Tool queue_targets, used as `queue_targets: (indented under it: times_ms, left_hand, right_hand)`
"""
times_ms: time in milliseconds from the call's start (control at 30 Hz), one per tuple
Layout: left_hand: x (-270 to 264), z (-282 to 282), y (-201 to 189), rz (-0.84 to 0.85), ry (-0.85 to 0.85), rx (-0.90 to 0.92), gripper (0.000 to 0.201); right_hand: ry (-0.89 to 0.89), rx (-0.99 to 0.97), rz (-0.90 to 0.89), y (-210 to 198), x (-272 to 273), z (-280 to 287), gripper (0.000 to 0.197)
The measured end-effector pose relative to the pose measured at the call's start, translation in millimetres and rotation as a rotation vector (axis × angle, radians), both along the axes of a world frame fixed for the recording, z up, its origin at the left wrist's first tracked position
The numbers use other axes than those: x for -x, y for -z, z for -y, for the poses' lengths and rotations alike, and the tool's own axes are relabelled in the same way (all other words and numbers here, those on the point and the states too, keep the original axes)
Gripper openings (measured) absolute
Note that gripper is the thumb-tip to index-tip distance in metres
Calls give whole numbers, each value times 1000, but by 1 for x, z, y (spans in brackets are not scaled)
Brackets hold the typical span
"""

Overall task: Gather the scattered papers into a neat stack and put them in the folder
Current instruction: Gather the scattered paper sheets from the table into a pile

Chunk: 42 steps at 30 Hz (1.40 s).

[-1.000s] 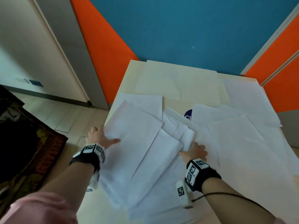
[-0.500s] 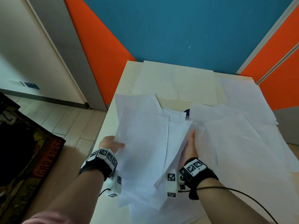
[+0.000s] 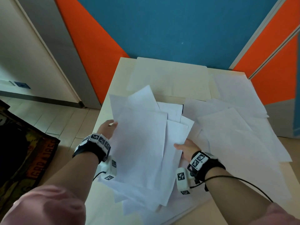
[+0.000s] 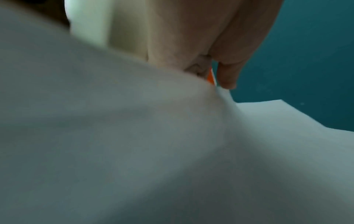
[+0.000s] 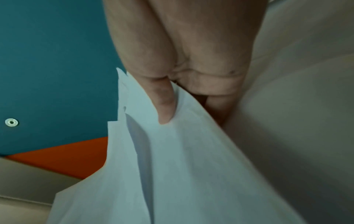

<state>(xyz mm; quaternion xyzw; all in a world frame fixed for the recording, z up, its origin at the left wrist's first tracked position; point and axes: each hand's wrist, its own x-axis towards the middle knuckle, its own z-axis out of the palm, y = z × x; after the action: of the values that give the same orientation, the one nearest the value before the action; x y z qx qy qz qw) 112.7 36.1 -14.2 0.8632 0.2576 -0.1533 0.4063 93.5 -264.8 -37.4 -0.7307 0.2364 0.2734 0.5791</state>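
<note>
I hold a loose, uneven bundle of white papers (image 3: 142, 143) tilted up off the pale table (image 3: 112, 88). My left hand (image 3: 110, 127) grips its left edge; in the left wrist view the thumb (image 4: 228, 78) presses on the sheets (image 4: 134, 136). At the bundle's right edge my right hand (image 3: 180, 146) pinches it, thumb (image 5: 164, 109) on top of the paper (image 5: 172, 166) and fingers underneath. More white sheets (image 3: 235, 143) lie spread over the right half of the table. Only a small dark blue patch (image 3: 183, 108) shows between sheets; I cannot make out a folder.
Large pale sheets (image 3: 168, 75) lie at the table's far end against the blue and orange wall (image 3: 162, 30). The table's left edge drops to a tiled floor (image 3: 65, 120), where a dark printed object (image 3: 24, 151) lies. Cables trail from both wristbands.
Both hands were pressing flat on sheets on the table. They have since closed in from both sides, taken hold of the sheets and lifted them as one bundle toward me.
</note>
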Motion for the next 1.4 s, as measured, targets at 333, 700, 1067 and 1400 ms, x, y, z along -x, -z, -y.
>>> queue_targets:
  times_ms: [333,700,1067,1400]
  left_hand:
    - [5,-13,14,-71,8,215,34]
    - [21,-9,21,40,-114,701,86]
    - [21,-2,11,-50,-120,859,94]
    - [26,8,6,-167,-42,749,76]
  right_hand:
    - [83,-107,28,2,-4,0,22]
    - [67,-217,8,-10,-10,-6,41]
    - [71,-148,5,-22,-16,-23,68]
    - [199,-96,138,-43,-20,-31,22]
